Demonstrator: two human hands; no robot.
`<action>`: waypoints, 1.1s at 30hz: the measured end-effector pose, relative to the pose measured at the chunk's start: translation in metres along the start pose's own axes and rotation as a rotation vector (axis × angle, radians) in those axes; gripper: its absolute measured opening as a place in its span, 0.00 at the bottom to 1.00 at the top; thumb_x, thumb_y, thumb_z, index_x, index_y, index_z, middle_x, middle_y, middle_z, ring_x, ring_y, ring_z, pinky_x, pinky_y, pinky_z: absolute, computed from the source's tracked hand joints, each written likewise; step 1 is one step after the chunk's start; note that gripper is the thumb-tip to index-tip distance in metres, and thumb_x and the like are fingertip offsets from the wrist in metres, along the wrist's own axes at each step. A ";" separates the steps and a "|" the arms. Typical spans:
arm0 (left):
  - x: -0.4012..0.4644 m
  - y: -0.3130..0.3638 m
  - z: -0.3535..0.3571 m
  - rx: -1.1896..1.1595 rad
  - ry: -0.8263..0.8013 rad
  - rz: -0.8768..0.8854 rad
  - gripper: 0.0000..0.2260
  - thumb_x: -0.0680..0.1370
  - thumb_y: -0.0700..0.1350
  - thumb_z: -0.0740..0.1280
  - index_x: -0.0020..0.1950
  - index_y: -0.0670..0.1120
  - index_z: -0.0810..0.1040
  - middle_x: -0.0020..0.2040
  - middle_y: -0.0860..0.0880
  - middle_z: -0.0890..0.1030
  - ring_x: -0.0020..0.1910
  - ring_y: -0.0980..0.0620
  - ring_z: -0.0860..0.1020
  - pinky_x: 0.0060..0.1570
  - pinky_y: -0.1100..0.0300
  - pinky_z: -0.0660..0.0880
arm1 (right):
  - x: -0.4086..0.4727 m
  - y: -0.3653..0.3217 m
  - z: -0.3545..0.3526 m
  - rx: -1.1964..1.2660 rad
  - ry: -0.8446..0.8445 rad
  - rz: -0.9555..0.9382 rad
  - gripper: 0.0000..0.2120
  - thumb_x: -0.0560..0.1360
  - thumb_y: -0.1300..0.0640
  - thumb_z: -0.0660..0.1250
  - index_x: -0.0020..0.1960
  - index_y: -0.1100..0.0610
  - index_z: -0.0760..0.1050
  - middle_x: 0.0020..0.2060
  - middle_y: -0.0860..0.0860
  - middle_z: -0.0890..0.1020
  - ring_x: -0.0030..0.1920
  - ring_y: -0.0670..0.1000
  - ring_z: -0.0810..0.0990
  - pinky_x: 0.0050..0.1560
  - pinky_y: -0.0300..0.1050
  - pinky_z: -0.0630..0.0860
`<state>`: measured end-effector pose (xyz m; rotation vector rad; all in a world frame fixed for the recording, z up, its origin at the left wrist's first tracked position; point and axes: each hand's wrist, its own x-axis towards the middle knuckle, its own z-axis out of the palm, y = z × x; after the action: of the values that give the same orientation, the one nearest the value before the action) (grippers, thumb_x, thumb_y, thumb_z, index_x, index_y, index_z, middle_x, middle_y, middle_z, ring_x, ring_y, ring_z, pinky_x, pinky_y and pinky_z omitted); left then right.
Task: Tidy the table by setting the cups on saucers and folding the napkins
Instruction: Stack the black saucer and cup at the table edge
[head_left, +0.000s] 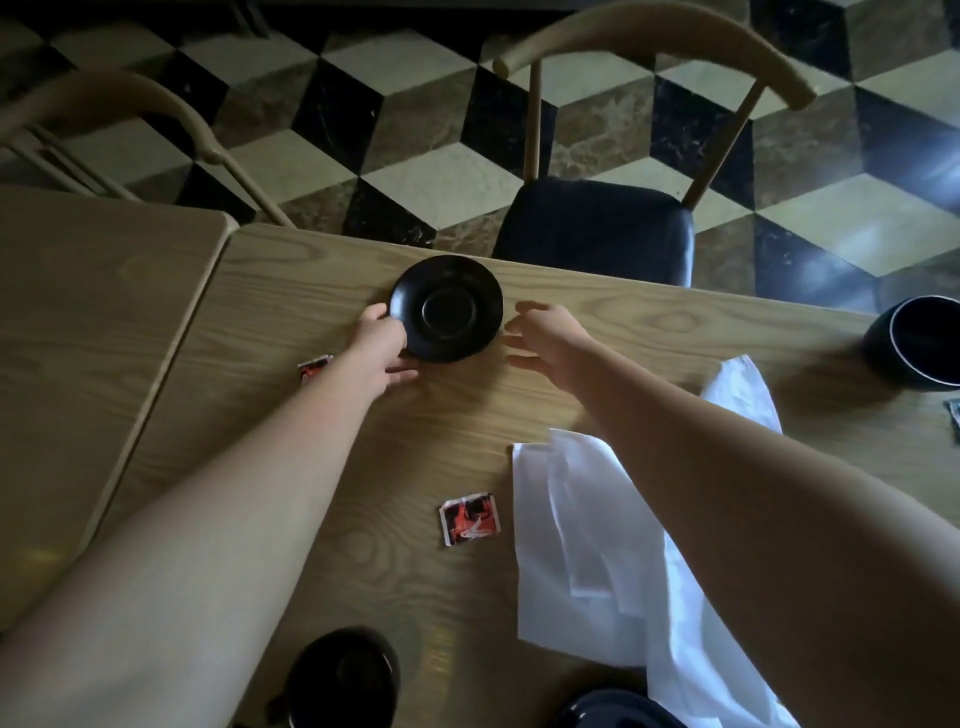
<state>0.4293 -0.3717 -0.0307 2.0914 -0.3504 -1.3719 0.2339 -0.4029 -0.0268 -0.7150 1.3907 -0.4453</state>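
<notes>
We see a black saucer (447, 308) on the pale wood-grain table (291, 426), white napkins (597, 525), and a red, black and white packet (470, 517). The floor (415, 130) bears a cube pattern in black, cream and brown. The chair seat (595, 228) is black.

There is one view only, from a wide-angle camera worn on the person's head, looking forward and steeply down over the table (322, 467). Both forearms reach into the picture from the near bottom corners, so the camera sits close above them. The table's far edge crosses the upper middle; past it lie a chair (597, 228) and the checkered floor (415, 130). Straight lines bow near the borders. No second view shares the scene.
</notes>
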 end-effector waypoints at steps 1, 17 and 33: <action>0.002 0.002 0.002 -0.006 -0.005 -0.007 0.31 0.76 0.34 0.52 0.76 0.57 0.60 0.61 0.45 0.74 0.50 0.42 0.79 0.38 0.52 0.79 | 0.003 0.000 0.003 -0.054 0.006 -0.005 0.23 0.76 0.66 0.62 0.70 0.57 0.72 0.50 0.53 0.80 0.58 0.56 0.81 0.53 0.51 0.82; -0.044 -0.004 0.116 -0.045 -0.031 0.302 0.24 0.77 0.30 0.55 0.63 0.56 0.69 0.58 0.42 0.75 0.42 0.49 0.76 0.24 0.65 0.74 | -0.010 0.009 -0.093 -0.160 0.469 -0.133 0.13 0.71 0.70 0.65 0.50 0.57 0.80 0.43 0.60 0.84 0.36 0.57 0.86 0.38 0.53 0.85; -0.070 0.001 0.205 0.118 -0.202 0.250 0.17 0.77 0.33 0.57 0.44 0.57 0.73 0.44 0.53 0.77 0.38 0.50 0.79 0.24 0.63 0.77 | -0.023 0.038 -0.192 0.091 0.501 -0.032 0.14 0.74 0.70 0.68 0.55 0.56 0.78 0.44 0.60 0.82 0.33 0.51 0.81 0.33 0.43 0.80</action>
<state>0.2157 -0.4061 -0.0359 1.9264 -0.7670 -1.4406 0.0371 -0.3971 -0.0410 -0.5716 1.8143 -0.7439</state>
